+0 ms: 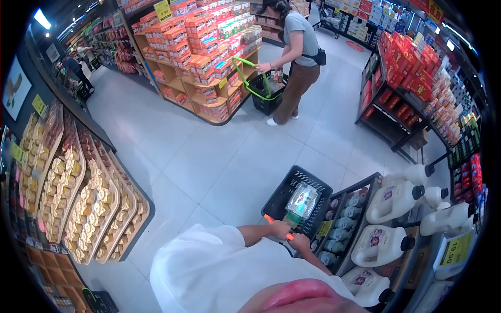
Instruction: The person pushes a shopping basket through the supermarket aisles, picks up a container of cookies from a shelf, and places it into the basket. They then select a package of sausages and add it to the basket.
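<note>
In the head view, my left hand (279,229) is wrapped round the orange handle (269,219) of a black shopping basket (276,195). My right hand (299,242) grips the lower right end of the same handle, close beside the left. A clear plastic clamshell box (303,200) lies in the basket, with a green-labelled item (292,219) near my fingers.
To my right, a rack holds large white jugs (383,201) and rows of smaller bottles (342,229). Ahead, a person (301,52) holds a green-handled basket (267,94) beside stacked orange boxes (201,44). Tiered trays of gold-topped cups (94,208) stand left; red boxes (409,68) fill a far-right stand.
</note>
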Tool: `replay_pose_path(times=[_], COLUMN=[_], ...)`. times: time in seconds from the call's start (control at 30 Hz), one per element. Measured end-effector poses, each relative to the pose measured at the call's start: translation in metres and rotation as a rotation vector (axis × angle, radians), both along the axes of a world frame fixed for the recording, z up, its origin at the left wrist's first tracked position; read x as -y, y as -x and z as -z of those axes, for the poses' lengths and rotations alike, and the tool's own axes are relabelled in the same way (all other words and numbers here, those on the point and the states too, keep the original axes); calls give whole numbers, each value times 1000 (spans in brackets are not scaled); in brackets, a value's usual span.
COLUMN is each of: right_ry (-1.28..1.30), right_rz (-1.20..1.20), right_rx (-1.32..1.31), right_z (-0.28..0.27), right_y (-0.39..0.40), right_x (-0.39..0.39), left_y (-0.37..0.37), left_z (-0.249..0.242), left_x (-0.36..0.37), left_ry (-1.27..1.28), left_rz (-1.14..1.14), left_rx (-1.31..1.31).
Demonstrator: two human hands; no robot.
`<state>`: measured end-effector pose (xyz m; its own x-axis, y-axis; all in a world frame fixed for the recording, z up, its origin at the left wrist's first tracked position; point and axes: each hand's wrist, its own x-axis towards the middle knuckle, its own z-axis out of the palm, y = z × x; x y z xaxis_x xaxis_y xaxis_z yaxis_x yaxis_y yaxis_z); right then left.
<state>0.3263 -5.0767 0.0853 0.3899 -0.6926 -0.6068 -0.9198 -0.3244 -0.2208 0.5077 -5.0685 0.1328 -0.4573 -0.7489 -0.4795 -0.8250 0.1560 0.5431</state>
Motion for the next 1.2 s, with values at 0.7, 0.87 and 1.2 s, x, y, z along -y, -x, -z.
replay_pose_path(times=[0.7,0.87,1.2], right_ry=[-5,25,12], right_rz=[17,78,147], right_rx=[33,91,138], right_z=[-18,-20,-14], right_y=[-5,-10,-18], right_x=[233,285,403], left_y=[7,3,-4], left_z=[6,18,12], left_x=[234,294,427], left_ry=[-39,28,46], left_rz=[33,68,118], left_rx=[115,147,209])
